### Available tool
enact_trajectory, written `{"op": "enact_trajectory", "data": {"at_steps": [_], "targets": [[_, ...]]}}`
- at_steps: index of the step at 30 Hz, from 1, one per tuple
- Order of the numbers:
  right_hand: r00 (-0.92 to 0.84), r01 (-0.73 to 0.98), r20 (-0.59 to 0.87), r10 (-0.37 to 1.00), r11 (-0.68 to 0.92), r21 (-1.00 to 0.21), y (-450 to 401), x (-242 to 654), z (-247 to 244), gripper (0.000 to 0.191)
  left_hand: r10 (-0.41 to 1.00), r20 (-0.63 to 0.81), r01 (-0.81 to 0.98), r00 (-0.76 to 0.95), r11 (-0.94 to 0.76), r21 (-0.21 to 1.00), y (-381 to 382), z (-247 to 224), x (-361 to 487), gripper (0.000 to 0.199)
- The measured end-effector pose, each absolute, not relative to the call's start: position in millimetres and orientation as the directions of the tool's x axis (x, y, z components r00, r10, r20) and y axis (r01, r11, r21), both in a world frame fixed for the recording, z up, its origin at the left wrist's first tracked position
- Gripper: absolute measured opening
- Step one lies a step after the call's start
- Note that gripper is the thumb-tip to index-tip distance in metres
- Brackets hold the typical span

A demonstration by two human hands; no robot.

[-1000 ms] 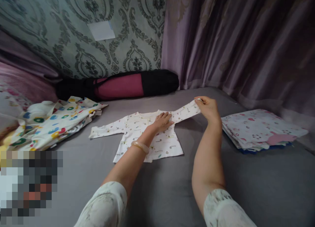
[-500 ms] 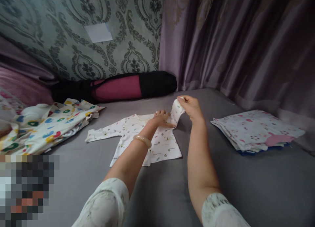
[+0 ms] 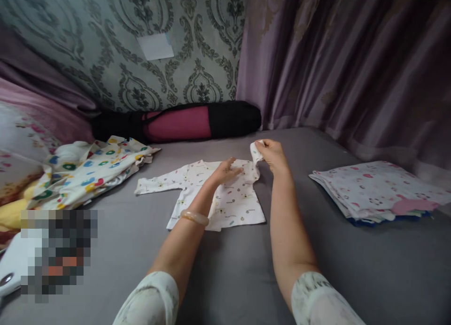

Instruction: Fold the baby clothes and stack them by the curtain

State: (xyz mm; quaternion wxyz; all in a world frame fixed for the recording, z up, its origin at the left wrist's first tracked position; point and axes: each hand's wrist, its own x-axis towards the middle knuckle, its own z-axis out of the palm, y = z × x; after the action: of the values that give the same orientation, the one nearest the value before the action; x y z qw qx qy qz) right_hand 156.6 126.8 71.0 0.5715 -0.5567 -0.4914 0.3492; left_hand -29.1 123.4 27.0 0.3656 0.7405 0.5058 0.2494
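A small white printed shirt (image 3: 236, 203) lies spread on the grey sheet, its left sleeve stretched out to the side. My right hand (image 3: 273, 155) pinches the end of the other sleeve (image 3: 256, 152) and holds it raised above the sheet. Over the upper part of the shirt is my left hand (image 3: 227, 171), fingers apart and holding nothing; whether it touches the cloth is hard to tell. A pale bangle (image 3: 194, 217) circles my left wrist.
Folded printed cloths (image 3: 373, 186) are stacked at the right. Colourful patterned clothing (image 3: 95, 172) lies at the left. A black and red long bag (image 3: 179, 124) rests along the wall, beside purple curtains (image 3: 292, 57). A blurred-out patch covers the lower left.
My left hand has loosened from the shirt's shoulder and shifted slightly back. The sleeve in my right hand now hangs more bunched. The view has turned slightly left.
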Motion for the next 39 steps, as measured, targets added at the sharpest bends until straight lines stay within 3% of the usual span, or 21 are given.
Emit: {"op": "enact_trajectory", "data": {"at_steps": [2, 4, 8, 12, 15, 20, 23, 27, 30, 34, 39], "targets": [[0.238, 0.161, 0.190, 0.952, 0.154, -0.975, 131.3, 146.7, 68.2, 0.020, 0.971, -0.062, 0.384, 0.232, -0.033, 0.923, 113.3, 27.7, -46.6, 0.053], [0.193, 0.224, 0.225, 0.955, 0.180, -0.958, 135.2, 132.8, 64.6, 0.019, 0.982, -0.119, 0.179, 0.149, 0.091, 0.980, 104.0, 27.4, -62.0, 0.045], [0.036, 0.426, 0.299, 0.954, 0.256, -0.868, 133.5, 97.2, 58.9, 0.020, 0.978, -0.193, -0.115, 0.073, 0.201, 0.973, 94.8, 20.3, -79.2, 0.038], [-0.332, 0.400, 0.179, 0.926, 0.310, -0.862, 123.2, 75.0, 58.8, 0.024, 0.967, -0.249, -0.206, 0.054, 0.255, 0.945, 98.1, 10.8, -80.9, 0.041], [-0.326, 0.317, 0.112, 0.939, 0.220, -0.922, 120.3, 85.8, 62.6, 0.024, 0.976, -0.212, -0.174, 0.049, 0.217, 0.961, 100.9, 6.6, -81.0, 0.046], [0.121, 0.207, 0.049, 0.991, 0.023, -0.978, 121.1, 136.9, 68.8, 0.020, 0.994, -0.109, 0.032, 0.006, 0.109, 0.994, 99.3, 2.8, -83.5, 0.057], [0.276, 0.204, 0.013, 0.961, -0.045, -0.978, 121.2, 155.6, 64.8, 0.021, 0.999, -0.020, 0.085, 0.044, 0.016, 0.996, 102.0, 0.5, -83.2, 0.043], [0.261, 0.315, 0.018, 0.965, -0.068, -0.947, 127.5, 154.4, 50.6, 0.024, 0.987, 0.117, 0.132, -0.105, -0.103, 0.986, 114.2, -6.4, -83.1, 0.029], [0.190, 0.533, 0.078, 0.979, -0.036, -0.845, 134.9, 143.6, 41.0, 0.027, 0.978, 0.139, 0.212, -0.153, -0.105, 0.972, 121.1, -12.6, -86.7, 0.032], [0.057, 0.812, 0.059, 0.997, -0.012, -0.584, 135.8, 121.7, 36.2, 0.035, 0.974, 0.180, 0.353, -0.139, -0.121, 0.928, 119.9, -14.8, -91.9, 0.038], [-0.006, 0.912, 0.036, 0.999, 0.020, -0.409, 123.4, 82.1, 26.6, 0.048, 0.967, 0.231, 0.502, -0.109, -0.147, 0.852, 115.3, -12.8, -91.4, 0.045]]}}
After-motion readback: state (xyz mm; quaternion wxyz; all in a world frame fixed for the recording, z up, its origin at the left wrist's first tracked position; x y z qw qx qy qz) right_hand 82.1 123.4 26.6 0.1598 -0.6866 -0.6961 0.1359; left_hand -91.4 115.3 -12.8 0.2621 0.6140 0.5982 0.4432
